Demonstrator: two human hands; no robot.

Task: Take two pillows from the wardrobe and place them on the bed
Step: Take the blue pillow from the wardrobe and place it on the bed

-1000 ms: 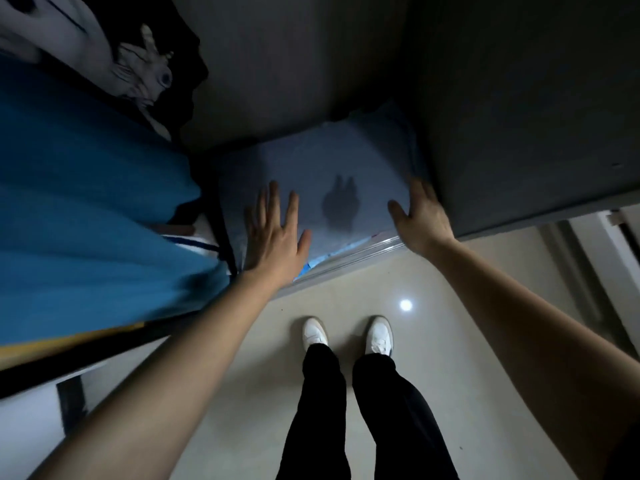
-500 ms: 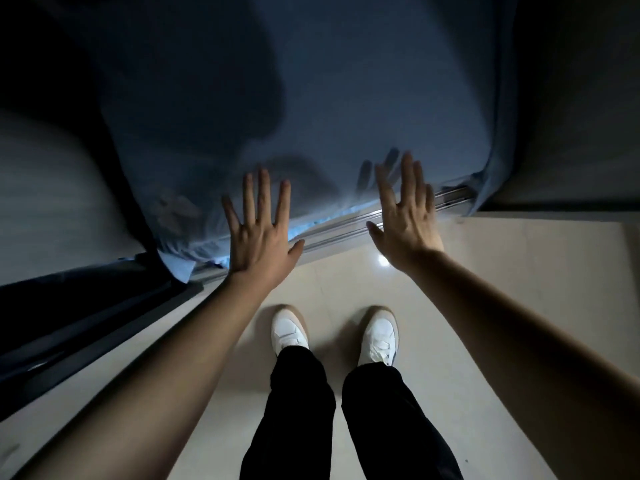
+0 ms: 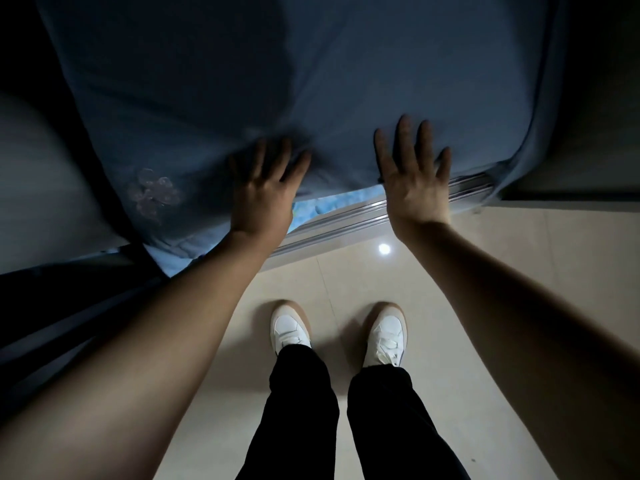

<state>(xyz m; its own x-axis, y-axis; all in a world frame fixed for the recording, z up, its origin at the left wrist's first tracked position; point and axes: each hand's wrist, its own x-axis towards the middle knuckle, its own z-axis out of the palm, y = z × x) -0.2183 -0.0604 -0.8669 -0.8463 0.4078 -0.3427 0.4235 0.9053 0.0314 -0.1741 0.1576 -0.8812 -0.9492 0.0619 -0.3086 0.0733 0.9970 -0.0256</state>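
Two bare hands are reaching out toward a big dark-blue pillow (image 3: 214, 81) that's filling most of the far half of the scene, sitting down low in the wardrobe. Going from the left: a pale rounded bulk (image 3: 38, 188) is sitting at the far left edge, too dim to say what it is, and below it something dark (image 3: 62, 306) is running diagonally toward the near left. Right beside that, the pillow's near-left corner is showing a faint flower-like print (image 3: 152, 195) and a lighter blue edge poking out underneath. Then the left hand (image 3: 265, 199) is pressing into the pillow's front, fingers spread and sinking into the fabric so it's bunching up around the fingertips; not really closed on it though, more pushing than gripping. A strip of bright blue patterned fabric (image 3: 339, 202) is peeking out under the pillow between the two hands. The right hand (image 3: 414, 185) is lying flat and open against the pillow's near edge, fingers splayed, grasping nothing. Just below both hands a metal sliding-door track (image 3: 346, 223) is running across. Nearer, white sneakers (image 3: 291, 332) and black trousers (image 3: 304, 410) are standing on a beige tiled floor (image 3: 519, 258). On the far right, the pillow's edge is meeting a dim grey panel (image 3: 588, 133).
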